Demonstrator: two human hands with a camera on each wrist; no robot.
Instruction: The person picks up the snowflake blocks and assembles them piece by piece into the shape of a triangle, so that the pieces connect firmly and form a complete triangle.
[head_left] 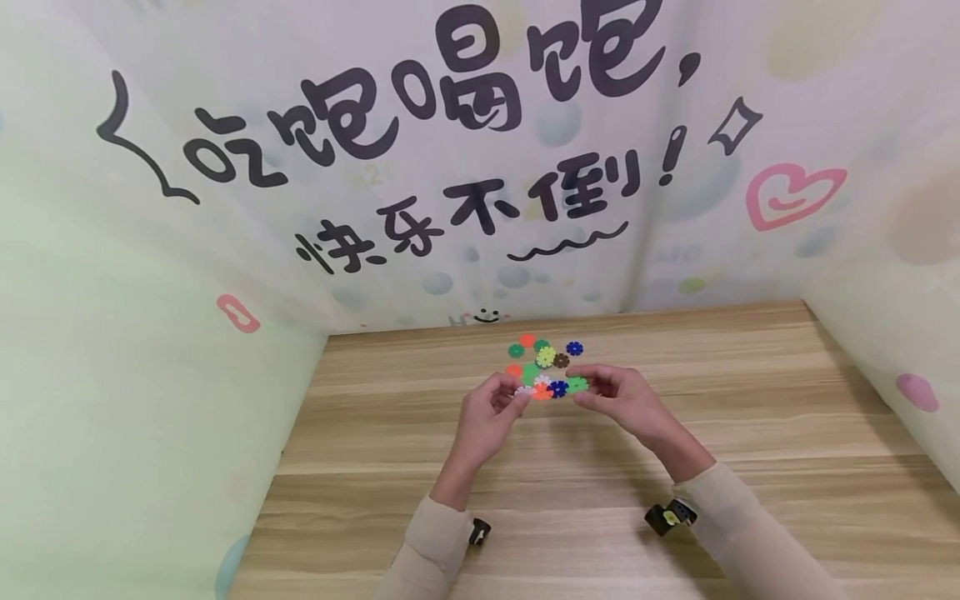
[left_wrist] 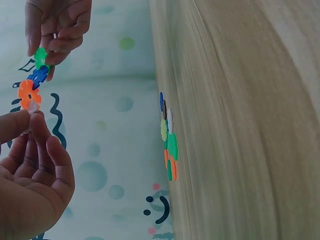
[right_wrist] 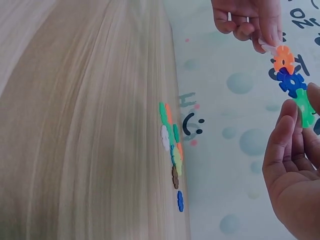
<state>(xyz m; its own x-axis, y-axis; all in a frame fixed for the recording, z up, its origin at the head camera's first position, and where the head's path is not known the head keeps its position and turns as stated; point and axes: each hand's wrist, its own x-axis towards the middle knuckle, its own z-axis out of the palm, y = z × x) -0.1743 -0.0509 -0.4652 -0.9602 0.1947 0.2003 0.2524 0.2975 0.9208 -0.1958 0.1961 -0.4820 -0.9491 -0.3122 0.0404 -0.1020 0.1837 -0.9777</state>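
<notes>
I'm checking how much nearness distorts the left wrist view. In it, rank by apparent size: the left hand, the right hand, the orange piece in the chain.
1. left hand, though it is nearest the camera, so its lead is unsure
2. right hand, partly cut off at the top edge
3. orange piece, clearly smallest

- The wooden table [head_left: 675,500] lies bare and open on the near side and out to both flanks of the hands.
- A cluster of loose snowflake discs [head_left: 542,357] lies flat on the table toward the far edge, the only thing on its surface.
- The printed backdrop wall [head_left: 480,208] closes off the far edge, and side walls close in left and right.
- The left hand [head_left: 491,417] and right hand [head_left: 626,400] hold a chain of joined discs [head_left: 551,387] above the table, bridging the gap between them.
</notes>
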